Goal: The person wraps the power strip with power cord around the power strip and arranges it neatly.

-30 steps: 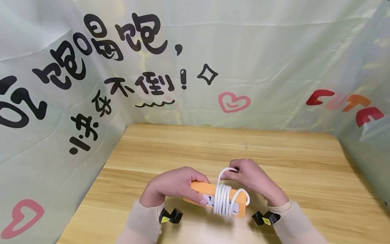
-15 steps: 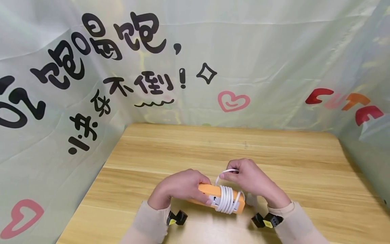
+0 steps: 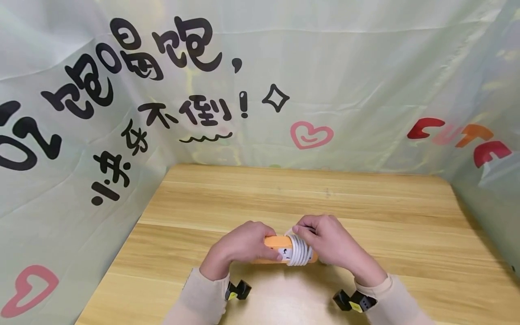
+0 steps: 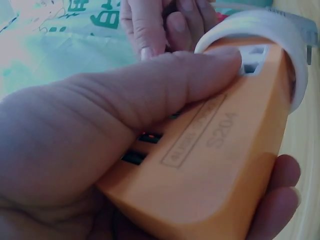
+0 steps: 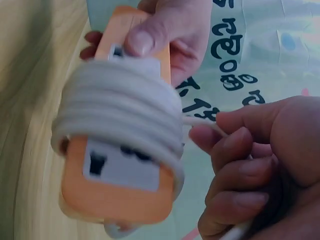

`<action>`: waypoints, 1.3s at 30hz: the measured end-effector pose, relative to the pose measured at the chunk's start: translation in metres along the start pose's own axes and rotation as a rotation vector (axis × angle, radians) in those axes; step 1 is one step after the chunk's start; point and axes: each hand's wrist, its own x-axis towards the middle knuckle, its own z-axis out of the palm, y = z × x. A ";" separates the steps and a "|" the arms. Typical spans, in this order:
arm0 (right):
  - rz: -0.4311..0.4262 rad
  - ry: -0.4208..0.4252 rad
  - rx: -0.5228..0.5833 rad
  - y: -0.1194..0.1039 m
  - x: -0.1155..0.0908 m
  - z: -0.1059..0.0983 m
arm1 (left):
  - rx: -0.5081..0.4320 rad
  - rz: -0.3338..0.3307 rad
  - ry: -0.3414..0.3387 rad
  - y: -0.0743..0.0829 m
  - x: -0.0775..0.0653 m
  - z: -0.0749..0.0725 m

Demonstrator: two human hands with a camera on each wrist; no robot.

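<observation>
My left hand grips one end of an orange power strip, the thumb lying across its socket face and the fingers wrapped underneath. Lettering on the strip's side shows in the left wrist view. Several turns of white power cord circle the other end of the strip, side by side. Close to those turns, my right hand pinches the running cord, and its other fingers curl round it in the right wrist view. A short stretch of cord spans from coil to fingertips. The plug is hard to make out.
Under both hands lies a wood-grain table. A pale fabric backdrop with printed lettering and hearts stands behind it and along both sides. Each wrist carries a small black camera.
The power strip has lifted slightly away from me and turned more level. My right hand has come nearer the strip, and the cord loop between them has shortened.
</observation>
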 end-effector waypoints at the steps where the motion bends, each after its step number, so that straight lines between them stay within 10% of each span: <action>1: -0.008 0.002 -0.010 -0.001 -0.001 0.001 | -0.003 -0.009 0.014 0.000 0.000 0.000; 15: -0.105 0.079 0.011 -0.018 -0.008 0.014 | -0.092 -0.122 0.271 -0.001 -0.002 -0.009; 24: -0.058 0.177 0.092 -0.020 -0.008 0.028 | -0.388 -0.106 0.403 0.004 -0.004 -0.015; 39: -0.060 0.115 -0.032 0.007 0.001 0.023 | -0.837 0.046 0.310 0.001 -0.011 -0.025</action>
